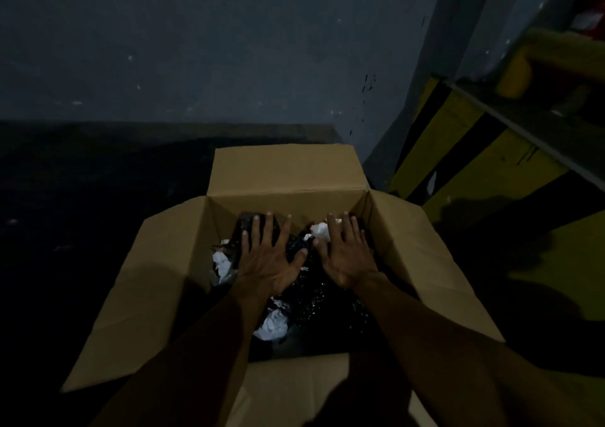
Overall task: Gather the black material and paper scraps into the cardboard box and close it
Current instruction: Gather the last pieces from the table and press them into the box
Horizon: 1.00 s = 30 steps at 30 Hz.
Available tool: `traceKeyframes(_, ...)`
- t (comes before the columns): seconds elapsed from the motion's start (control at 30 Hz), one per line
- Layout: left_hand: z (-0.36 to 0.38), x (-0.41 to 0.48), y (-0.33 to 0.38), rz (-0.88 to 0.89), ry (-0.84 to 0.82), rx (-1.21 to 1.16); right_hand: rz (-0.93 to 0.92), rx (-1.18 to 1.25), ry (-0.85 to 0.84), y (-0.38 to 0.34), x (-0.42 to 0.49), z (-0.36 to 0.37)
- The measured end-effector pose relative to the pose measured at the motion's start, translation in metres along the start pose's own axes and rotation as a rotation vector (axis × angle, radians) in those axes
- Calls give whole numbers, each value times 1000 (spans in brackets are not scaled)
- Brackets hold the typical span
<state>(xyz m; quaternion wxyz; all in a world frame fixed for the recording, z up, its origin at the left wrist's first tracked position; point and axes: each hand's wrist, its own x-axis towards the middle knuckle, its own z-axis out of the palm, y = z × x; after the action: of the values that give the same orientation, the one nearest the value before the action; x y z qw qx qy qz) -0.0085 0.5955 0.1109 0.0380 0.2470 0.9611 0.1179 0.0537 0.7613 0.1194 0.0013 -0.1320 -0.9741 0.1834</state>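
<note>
Both hands lie flat with fingers spread, gripping nothing: the left hand (271,263) presses on the black material (314,292), the right hand (347,256) beside it near a white paper scrap (322,231). The glossy, crumpled material (more paper scraps poking through) fills the cardboard box (157,282), all four flaps open.

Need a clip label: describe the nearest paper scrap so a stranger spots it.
In the open cardboard box, white paper scraps lie on black material. This crumpled scrap is nearest the camera, beside the left forearm; the others lie by the left hand and right hand.
</note>
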Motion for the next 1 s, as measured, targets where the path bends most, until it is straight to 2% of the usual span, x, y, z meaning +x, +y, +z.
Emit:
traceKeyframes(0.2,22,9,-9,-80,-132,-12,7,-64,-97,6,11,21)
traceKeyframes(0.37,41,12,-17,-124,-151,13,8,-116,-93,10,25,44)
traceKeyframes(0.53,47,13,-25,-151,-207,30,-6,-215,-204,12,29,68)
traceKeyframes(0.67,35,11,-25,-152,-260,49,25,-107,-297,7,33,52)
traceKeyframes(0.9,-9,0,-19,-102,-249,31,-11,-16,-181,2,8,5)
traceKeyframes(1.0,-24,-14,-15,-80,-309,37,6,28,-218,1,-5,-9)
